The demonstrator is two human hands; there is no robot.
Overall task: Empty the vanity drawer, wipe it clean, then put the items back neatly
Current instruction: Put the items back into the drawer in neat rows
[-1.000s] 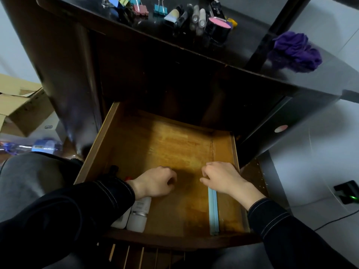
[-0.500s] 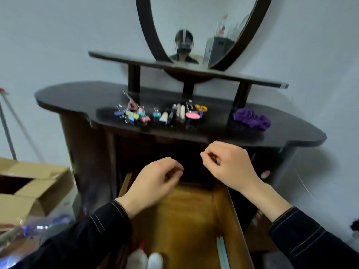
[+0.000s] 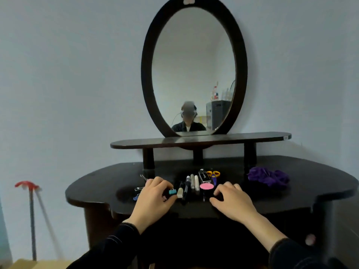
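Note:
On the dark vanity top (image 3: 101, 189) lies a row of small items: coloured binder clips (image 3: 172, 191), several slim tubes (image 3: 192, 181), a black compact with a pink lid (image 3: 206, 186) and yellow-handled scissors (image 3: 213, 174). My left hand (image 3: 153, 200) is curled over the binder clips, and a teal clip sits between its thumb and forefinger. My right hand (image 3: 231, 202) rests with arched, spread fingers on the top just right of the pink compact and holds nothing. The drawer is out of view below the frame.
A purple cloth (image 3: 268, 177) lies bunched at the right of the top. An oval mirror (image 3: 194, 70) stands above a narrow raised shelf (image 3: 200, 139). A red-headed pole (image 3: 31, 210) leans on the wall at left. A cardboard corner (image 3: 29, 264) shows at bottom left.
The view has swung up from the open drawer to the vanity top and mirror. Both hands rose out of the drawer and came down among the items on the top.

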